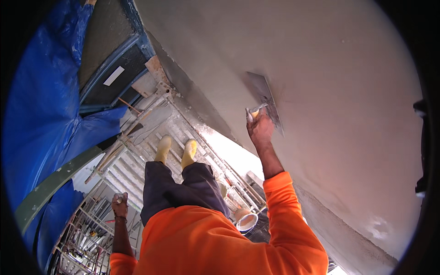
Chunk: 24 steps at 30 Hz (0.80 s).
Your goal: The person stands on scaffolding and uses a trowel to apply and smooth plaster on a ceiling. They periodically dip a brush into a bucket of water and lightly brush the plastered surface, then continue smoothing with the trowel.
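Observation:
My right hand (260,130) is wrapped round the handle of a plastering trowel (256,85). The trowel's flat metal blade lies close against the smooth grey plastered wall (334,105), though I cannot tell whether its whole face touches. Down at my left side, my left hand (120,207) is closed, with a small pale bit showing at its fingers. What that bit belongs to, I cannot make out. The left hand is apart from the wall, over the scaffold's edge.
I stand in yellow boots (188,152) on a slatted, plaster-spattered scaffold platform (128,167). A whitish bucket (246,221) stands low near the wall side. Blue tarpaulin (41,105) hangs at the left beside a curved green bar (64,176). A dark blue-framed panel (117,75) is beyond.

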### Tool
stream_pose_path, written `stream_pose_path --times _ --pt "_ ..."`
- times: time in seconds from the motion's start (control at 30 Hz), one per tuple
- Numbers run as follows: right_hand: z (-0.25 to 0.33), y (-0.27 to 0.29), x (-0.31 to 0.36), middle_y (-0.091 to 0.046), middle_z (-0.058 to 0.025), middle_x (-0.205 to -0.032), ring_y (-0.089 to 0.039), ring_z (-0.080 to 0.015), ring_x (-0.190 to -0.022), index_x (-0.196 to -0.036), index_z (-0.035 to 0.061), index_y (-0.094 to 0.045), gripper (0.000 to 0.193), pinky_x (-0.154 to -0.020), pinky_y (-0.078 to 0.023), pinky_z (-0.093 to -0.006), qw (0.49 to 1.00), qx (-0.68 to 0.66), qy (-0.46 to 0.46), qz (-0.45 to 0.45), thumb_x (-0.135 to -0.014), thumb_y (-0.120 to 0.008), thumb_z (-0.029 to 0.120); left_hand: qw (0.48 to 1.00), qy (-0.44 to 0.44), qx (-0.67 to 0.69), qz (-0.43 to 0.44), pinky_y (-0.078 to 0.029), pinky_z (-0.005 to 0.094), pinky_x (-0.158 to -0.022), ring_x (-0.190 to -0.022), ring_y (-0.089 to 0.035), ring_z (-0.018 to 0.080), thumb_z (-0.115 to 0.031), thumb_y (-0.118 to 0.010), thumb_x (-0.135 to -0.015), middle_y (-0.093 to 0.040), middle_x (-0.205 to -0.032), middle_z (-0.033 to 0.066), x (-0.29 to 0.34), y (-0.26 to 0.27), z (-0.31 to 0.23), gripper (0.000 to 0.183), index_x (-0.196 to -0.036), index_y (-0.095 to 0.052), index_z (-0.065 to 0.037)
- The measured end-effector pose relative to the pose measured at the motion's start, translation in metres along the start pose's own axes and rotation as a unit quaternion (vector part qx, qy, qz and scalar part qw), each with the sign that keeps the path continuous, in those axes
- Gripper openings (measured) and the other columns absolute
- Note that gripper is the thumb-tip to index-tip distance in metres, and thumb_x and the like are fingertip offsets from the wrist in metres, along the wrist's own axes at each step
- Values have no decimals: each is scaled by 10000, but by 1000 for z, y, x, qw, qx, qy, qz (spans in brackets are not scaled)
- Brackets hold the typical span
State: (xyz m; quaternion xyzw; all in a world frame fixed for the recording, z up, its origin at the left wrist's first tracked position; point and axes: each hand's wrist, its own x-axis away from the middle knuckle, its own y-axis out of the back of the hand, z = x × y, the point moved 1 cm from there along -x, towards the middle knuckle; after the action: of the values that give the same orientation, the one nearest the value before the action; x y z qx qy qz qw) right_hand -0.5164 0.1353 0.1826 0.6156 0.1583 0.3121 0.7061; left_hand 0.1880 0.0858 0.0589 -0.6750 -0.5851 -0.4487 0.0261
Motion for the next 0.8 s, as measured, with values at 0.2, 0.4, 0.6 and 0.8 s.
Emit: stream_pose_path --times 0.2,0.4,0.6,0.8 --pt "5 92 30 -690 -231 -790 -693 -449 -764 -1091 7 -564 405 -673 -558 -507 994 -37 31 -93 -833 -758 251 999 -3 36 35 -412 248 -632 -678 -433 50 -119 -770 -924 -515 -724 -62 -40 -9 -23 274 -782 -536 -103" --pt "13 167 70 -694 -164 -763 -696 -324 -700 -983 -5 -624 332 -660 -549 -393 971 -118 6 -209 -915 -760 291 995 -77 24 58 -411 284 -626 -693 -445 77 -200 -749 -948 -508 -718 -29 -61 -10 -35 345 -762 -492 -66" --pt "13 202 121 -652 -80 -883 -613 -147 -807 -1069 -17 -637 279 -722 -513 -285 966 -159 71 -193 -914 -760 179 999 -31 20 34 -405 289 -592 -640 -435 74 -226 -769 -933 -485 -687 -38 -69 -14 -34 355 -766 -496 -73" --pt "13 8 107 -682 -169 -956 -665 -260 -922 -996 6 -635 328 -831 -543 -401 939 -253 -38 232 -882 -785 273 998 -30 14 48 -403 252 -595 -653 -455 49 -164 -764 -931 -543 -722 -57 -23 -11 -53 256 -795 -565 -79"
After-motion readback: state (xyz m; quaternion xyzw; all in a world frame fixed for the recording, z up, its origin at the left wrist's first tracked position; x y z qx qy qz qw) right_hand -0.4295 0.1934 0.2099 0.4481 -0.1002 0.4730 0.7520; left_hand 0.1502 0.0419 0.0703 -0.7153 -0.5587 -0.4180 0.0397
